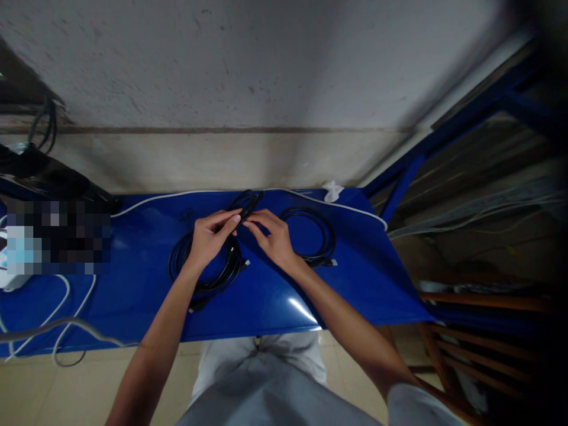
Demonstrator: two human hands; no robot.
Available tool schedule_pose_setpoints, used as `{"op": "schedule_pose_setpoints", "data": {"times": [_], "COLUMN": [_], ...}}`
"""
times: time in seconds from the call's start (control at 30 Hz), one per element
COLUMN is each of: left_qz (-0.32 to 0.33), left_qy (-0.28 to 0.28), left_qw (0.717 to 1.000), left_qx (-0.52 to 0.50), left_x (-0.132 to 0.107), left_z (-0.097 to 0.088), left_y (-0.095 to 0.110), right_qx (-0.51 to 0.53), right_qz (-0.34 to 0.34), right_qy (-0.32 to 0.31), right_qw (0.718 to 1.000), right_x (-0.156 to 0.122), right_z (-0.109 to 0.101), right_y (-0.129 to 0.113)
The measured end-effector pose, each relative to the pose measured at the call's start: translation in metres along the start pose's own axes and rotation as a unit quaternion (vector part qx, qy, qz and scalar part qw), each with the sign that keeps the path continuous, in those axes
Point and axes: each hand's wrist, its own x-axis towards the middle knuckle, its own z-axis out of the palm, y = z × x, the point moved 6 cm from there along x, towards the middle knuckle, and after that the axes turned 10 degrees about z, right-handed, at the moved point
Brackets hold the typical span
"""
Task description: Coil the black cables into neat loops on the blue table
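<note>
While hands (206, 239) (274, 239) hold cable (249, 207), white cord (306, 197) lies behind.

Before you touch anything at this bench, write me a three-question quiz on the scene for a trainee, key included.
1. What is the left hand holding?

2. True or false: a white crumpled wad lies at the far edge of the table, near the wall.

3. Pick one. The coil lying to the right of the right hand is:
A) white
B) red
C) black

Key:
1. A black cable, looped into a bundle.
2. True.
3. C.
</note>
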Motion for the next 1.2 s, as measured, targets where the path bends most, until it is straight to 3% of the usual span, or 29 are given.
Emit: {"op": "schedule_pose_setpoints", "data": {"times": [0.2, 0.33, 0.47, 0.67, 0.87, 1.07, 1.2], "left_qz": [-0.010, -0.005, 0.006, 0.004, 0.017, 0.026, 0.075], "left_qy": [-0.017, -0.023, -0.021, -0.024, -0.021, -0.008, -0.029], "left_qw": [1.000, 1.000, 0.999, 0.999, 1.000, 1.000, 0.995], "left_qx": [-0.005, -0.016, -0.026, -0.022, -0.016, -0.004, 0.052], "left_x": [0.001, 0.001, 0.001, 0.001, 0.002, 0.001, 0.000], "left_z": [0.002, 0.004, 0.005, 0.005, 0.002, 0.001, 0.008], "left_y": [0.002, 0.002, 0.001, 0.001, 0.003, 0.005, 0.014], "right_qx": [-0.002, 0.063, 0.157, 0.179, 0.263, 0.396, 0.388], "right_qz": [0.032, 0.112, 0.203, 0.250, 0.318, 0.363, 0.380], "right_qy": [-0.030, -0.018, -0.007, -0.003, -0.053, -0.099, -0.086], "right_qw": [0.999, 0.991, 0.967, 0.952, 0.909, 0.838, 0.835], "right_x": [-0.001, 0.000, -0.003, -0.001, -0.004, -0.007, -0.007], "right_z": [0.002, 0.005, 0.011, 0.009, 0.016, 0.025, 0.023], "right_y": [0.007, 0.016, 0.024, 0.025, 0.023, 0.015, 0.021]}}
